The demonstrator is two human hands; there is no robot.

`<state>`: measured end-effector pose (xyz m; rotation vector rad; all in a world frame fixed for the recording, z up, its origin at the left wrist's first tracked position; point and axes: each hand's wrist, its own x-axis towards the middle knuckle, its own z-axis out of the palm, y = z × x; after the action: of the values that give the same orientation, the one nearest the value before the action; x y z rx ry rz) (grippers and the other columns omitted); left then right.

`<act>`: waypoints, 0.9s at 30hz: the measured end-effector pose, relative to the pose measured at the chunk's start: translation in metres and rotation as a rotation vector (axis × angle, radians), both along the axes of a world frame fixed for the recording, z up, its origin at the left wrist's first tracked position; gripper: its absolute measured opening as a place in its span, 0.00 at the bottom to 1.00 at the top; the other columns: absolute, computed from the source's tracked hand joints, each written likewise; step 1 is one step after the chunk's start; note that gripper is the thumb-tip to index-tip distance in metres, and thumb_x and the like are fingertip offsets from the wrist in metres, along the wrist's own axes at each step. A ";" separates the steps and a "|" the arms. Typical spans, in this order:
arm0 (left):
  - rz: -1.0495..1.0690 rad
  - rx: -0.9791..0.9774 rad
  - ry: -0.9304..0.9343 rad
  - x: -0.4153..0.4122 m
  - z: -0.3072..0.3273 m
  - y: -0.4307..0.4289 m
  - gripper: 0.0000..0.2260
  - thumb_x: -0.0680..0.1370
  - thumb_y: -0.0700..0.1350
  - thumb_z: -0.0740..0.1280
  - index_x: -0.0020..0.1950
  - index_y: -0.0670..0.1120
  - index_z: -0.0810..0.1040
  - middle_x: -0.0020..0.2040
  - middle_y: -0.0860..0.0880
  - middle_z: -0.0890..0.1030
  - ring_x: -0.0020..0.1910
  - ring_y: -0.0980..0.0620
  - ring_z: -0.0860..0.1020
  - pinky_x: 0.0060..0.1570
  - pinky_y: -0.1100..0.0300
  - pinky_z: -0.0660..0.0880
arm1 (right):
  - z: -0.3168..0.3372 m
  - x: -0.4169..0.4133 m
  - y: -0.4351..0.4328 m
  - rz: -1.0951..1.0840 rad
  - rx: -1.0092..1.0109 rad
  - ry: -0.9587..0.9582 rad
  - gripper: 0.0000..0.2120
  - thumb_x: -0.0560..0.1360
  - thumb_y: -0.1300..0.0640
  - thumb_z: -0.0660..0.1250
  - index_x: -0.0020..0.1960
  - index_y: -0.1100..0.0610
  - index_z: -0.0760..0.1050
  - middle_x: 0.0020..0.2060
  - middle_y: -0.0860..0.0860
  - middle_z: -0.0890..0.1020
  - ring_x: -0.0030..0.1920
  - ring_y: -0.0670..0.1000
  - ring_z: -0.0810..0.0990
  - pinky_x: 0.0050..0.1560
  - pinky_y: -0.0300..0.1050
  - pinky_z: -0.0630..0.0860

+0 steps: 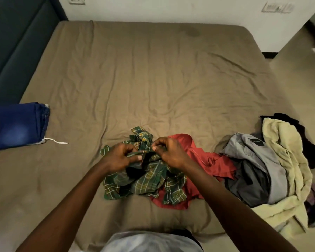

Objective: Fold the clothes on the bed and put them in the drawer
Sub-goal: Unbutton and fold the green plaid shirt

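The fingers (154, 148) of both hands are curled and pinch the same edge of a green checked shirt (144, 182); the right hand (169, 153) holds it between thumb and fingertips, and the left hand (120, 157) grips the cloth just beside it. The shirt is crumpled and lies near the front edge of the bed (153, 79), partly on top of a red garment (198, 160). To the right of the red one there is a heap with a grey garment (253, 160), a pale yellow cloth (284, 151) and something black (289, 120) behind it. Well apart, at the left edge of the bed, lie folded blue jeans (20, 124). The brown sheet is wrinkled.
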<state>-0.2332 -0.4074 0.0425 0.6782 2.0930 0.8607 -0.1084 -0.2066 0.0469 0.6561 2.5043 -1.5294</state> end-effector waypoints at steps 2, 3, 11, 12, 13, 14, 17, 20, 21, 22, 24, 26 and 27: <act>0.112 0.036 0.227 -0.014 0.020 -0.004 0.06 0.75 0.50 0.77 0.40 0.53 0.83 0.35 0.56 0.83 0.36 0.53 0.82 0.39 0.50 0.79 | 0.016 -0.003 0.011 0.125 0.169 0.022 0.06 0.77 0.49 0.73 0.51 0.50 0.82 0.46 0.45 0.84 0.47 0.43 0.81 0.46 0.41 0.76; 0.169 0.067 0.311 -0.022 0.031 -0.004 0.06 0.74 0.50 0.78 0.40 0.53 0.83 0.36 0.55 0.84 0.37 0.53 0.82 0.39 0.51 0.79 | 0.024 -0.004 0.018 0.162 0.221 0.031 0.08 0.77 0.47 0.73 0.50 0.51 0.83 0.44 0.47 0.85 0.44 0.45 0.82 0.44 0.44 0.77; 0.328 0.008 0.718 -0.099 0.120 0.013 0.15 0.75 0.62 0.74 0.43 0.51 0.79 0.37 0.52 0.80 0.38 0.50 0.77 0.35 0.55 0.70 | 0.113 -0.042 0.076 -0.162 0.216 0.276 0.06 0.75 0.50 0.75 0.43 0.53 0.86 0.37 0.44 0.86 0.38 0.39 0.82 0.40 0.37 0.76; 0.366 0.068 0.685 -0.102 0.129 0.017 0.13 0.75 0.60 0.75 0.43 0.51 0.80 0.37 0.51 0.81 0.38 0.49 0.78 0.35 0.54 0.72 | 0.121 -0.046 0.080 -0.214 0.217 0.277 0.07 0.74 0.49 0.76 0.42 0.52 0.86 0.37 0.45 0.86 0.38 0.41 0.83 0.40 0.37 0.77; 0.396 0.136 0.616 -0.100 0.130 0.020 0.11 0.75 0.56 0.76 0.44 0.51 0.80 0.38 0.51 0.81 0.38 0.50 0.79 0.36 0.52 0.74 | 0.121 -0.046 0.082 -0.251 0.207 0.246 0.08 0.73 0.49 0.77 0.41 0.52 0.85 0.36 0.45 0.86 0.38 0.42 0.83 0.39 0.38 0.78; 0.414 0.212 0.532 -0.094 0.130 0.023 0.09 0.74 0.53 0.77 0.43 0.51 0.80 0.38 0.51 0.82 0.37 0.50 0.79 0.37 0.52 0.75 | 0.120 -0.045 0.081 -0.284 0.166 0.210 0.08 0.73 0.50 0.78 0.40 0.53 0.85 0.35 0.46 0.86 0.37 0.44 0.83 0.38 0.40 0.79; 0.393 0.323 0.235 -0.055 0.108 0.026 0.06 0.74 0.45 0.78 0.43 0.48 0.82 0.36 0.51 0.83 0.34 0.53 0.77 0.37 0.56 0.74 | 0.093 -0.026 0.059 -0.361 -0.263 0.085 0.06 0.74 0.63 0.76 0.39 0.59 0.84 0.34 0.55 0.85 0.33 0.51 0.82 0.36 0.46 0.80; 0.363 0.318 0.012 -0.003 0.067 0.026 0.05 0.74 0.39 0.77 0.44 0.47 0.84 0.38 0.45 0.85 0.35 0.50 0.79 0.40 0.55 0.74 | 0.061 0.001 0.019 -0.478 -0.734 -0.030 0.05 0.76 0.71 0.70 0.43 0.65 0.82 0.38 0.61 0.84 0.35 0.54 0.84 0.37 0.49 0.83; 0.367 0.306 -0.003 0.015 0.052 0.025 0.06 0.75 0.38 0.76 0.44 0.49 0.84 0.39 0.47 0.86 0.36 0.51 0.81 0.41 0.55 0.76 | 0.050 0.010 0.003 -0.518 -0.833 -0.062 0.04 0.77 0.71 0.69 0.45 0.66 0.82 0.38 0.61 0.85 0.35 0.55 0.85 0.36 0.49 0.84; 0.374 0.301 0.010 0.031 0.039 0.024 0.08 0.75 0.38 0.76 0.44 0.51 0.85 0.40 0.50 0.86 0.38 0.54 0.83 0.42 0.55 0.78 | 0.039 0.017 -0.010 -0.557 -0.896 -0.085 0.03 0.77 0.70 0.69 0.46 0.67 0.81 0.39 0.61 0.85 0.36 0.55 0.85 0.35 0.49 0.85; 0.384 0.290 0.046 0.063 0.025 0.021 0.10 0.76 0.39 0.75 0.43 0.55 0.86 0.41 0.55 0.86 0.40 0.56 0.84 0.43 0.58 0.80 | 0.025 0.029 -0.032 -0.613 -0.944 -0.109 0.03 0.77 0.70 0.69 0.49 0.68 0.81 0.40 0.61 0.84 0.36 0.55 0.85 0.34 0.49 0.85; 0.422 0.306 0.036 0.085 0.017 0.017 0.08 0.77 0.41 0.74 0.44 0.54 0.87 0.41 0.57 0.86 0.41 0.58 0.84 0.43 0.60 0.80 | 0.009 0.041 -0.047 -0.644 -0.942 -0.128 0.03 0.77 0.69 0.69 0.51 0.66 0.80 0.41 0.60 0.84 0.36 0.56 0.84 0.36 0.51 0.84; 0.455 0.316 -0.001 0.092 0.014 0.014 0.06 0.77 0.43 0.75 0.43 0.53 0.87 0.40 0.56 0.87 0.40 0.57 0.84 0.43 0.60 0.80 | 0.003 0.049 -0.052 -0.648 -0.928 -0.134 0.04 0.77 0.67 0.70 0.51 0.65 0.81 0.42 0.60 0.85 0.37 0.56 0.84 0.40 0.53 0.84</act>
<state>-0.1409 -0.3931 0.0564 0.3556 2.1672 1.4642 -0.0597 -0.2587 0.0501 1.3432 1.2359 -2.4352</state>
